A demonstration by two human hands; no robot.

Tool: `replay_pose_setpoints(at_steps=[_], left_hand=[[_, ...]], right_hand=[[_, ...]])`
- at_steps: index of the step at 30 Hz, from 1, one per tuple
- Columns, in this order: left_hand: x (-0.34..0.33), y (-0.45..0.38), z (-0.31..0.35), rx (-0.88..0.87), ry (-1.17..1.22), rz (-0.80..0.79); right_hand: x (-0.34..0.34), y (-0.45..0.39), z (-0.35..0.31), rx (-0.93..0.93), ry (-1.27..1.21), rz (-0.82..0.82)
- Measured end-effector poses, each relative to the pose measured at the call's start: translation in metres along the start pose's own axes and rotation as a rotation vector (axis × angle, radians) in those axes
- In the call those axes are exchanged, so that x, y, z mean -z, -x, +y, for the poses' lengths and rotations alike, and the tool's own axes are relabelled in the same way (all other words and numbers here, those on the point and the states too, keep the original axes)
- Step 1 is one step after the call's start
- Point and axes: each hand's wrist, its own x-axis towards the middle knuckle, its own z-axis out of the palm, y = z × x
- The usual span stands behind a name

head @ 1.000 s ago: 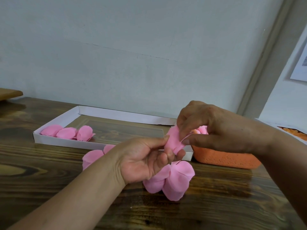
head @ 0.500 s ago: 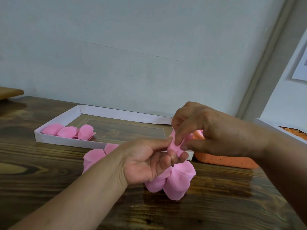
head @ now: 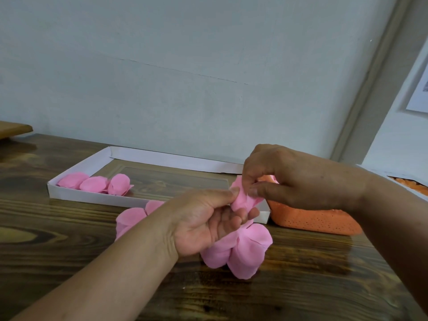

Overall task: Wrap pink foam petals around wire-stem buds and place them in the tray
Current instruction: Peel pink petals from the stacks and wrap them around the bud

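In the head view both hands meet just in front of the white tray's (head: 78,192) near right corner; the left hand (head: 203,222), palm up, pinches a rolled pink petal (head: 242,199) between thumb tip and curled fingers, as it did half a second ago; the right hand (head: 298,177) pinches the same petal from the right with thumb and forefinger, and its fingertips now sit lower on the roll than a second back, the petal drawn tighter and narrower; no wire stem can be made out; loose petals (head: 240,251) lie on the wooden table (head: 58,246) in front of the tray, unmoved; three wrapped buds (head: 95,184) stay in the tray's left end; an orange basket (head: 312,220) sits just right of the tray.
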Motion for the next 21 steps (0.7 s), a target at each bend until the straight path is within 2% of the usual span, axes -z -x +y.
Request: replay_pose_setpoints(at_steps=[6, 14, 21], left_hand=[[-0.004, 0.003, 0.0, -0.073, -0.065, 0.008], [-0.006, 0.009, 0.0, -0.117, -0.186, -0.023], [-0.008, 0.008, -0.001, -0.13, -0.275, -0.035]], right_hand=[[0.001, -0.003, 0.003, 0.028, -0.009, 0.085], [0.002, -0.004, 0.009, -0.087, -0.178, 0.093], [0.003, -0.007, 0.012, -0.169, -0.305, -0.003]])
